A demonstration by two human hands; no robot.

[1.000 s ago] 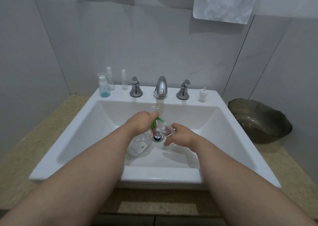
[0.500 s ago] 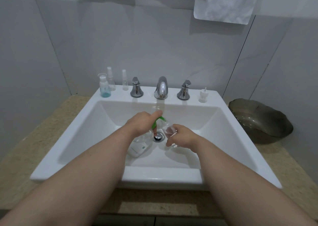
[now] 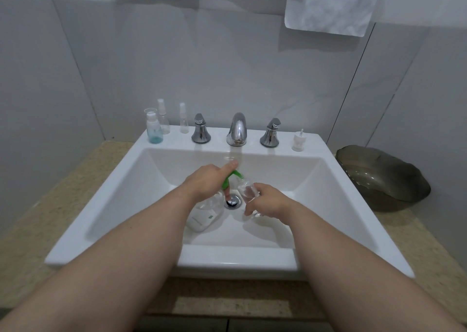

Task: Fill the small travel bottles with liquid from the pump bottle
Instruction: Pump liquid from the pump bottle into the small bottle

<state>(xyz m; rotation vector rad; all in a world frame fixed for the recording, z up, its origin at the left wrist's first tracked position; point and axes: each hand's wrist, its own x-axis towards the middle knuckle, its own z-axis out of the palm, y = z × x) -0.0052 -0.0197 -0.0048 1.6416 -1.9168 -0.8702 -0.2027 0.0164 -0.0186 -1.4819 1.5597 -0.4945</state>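
Note:
A clear pump bottle [image 3: 204,214] with a green pump head [image 3: 233,176] stands in the white sink [image 3: 101,205]. My left hand [image 3: 206,184] grips its neck, the index finger lying over the pump head. In my right hand [image 3: 267,201] is a small clear travel bottle [image 3: 249,192], tilted with its mouth up against the green nozzle. On the sink's back ledge at the left stand a small bottle with blue liquid [image 3: 153,128] and two clear spray bottles [image 3: 163,117], [image 3: 184,118]. A white pump cap [image 3: 298,141] sits on the ledge at the right.
A chrome faucet [image 3: 237,129] with two handles [image 3: 201,128], [image 3: 271,132] lines the ledge, and the drain [image 3: 232,201] lies between my hands. A dark glass bowl [image 3: 384,177] rests on the beige counter [image 3: 38,218] to the right. White towels [image 3: 331,5] hang on the wall.
My right hand has brought the travel bottle slightly closer to the green nozzle. My left hand stays on the pump.

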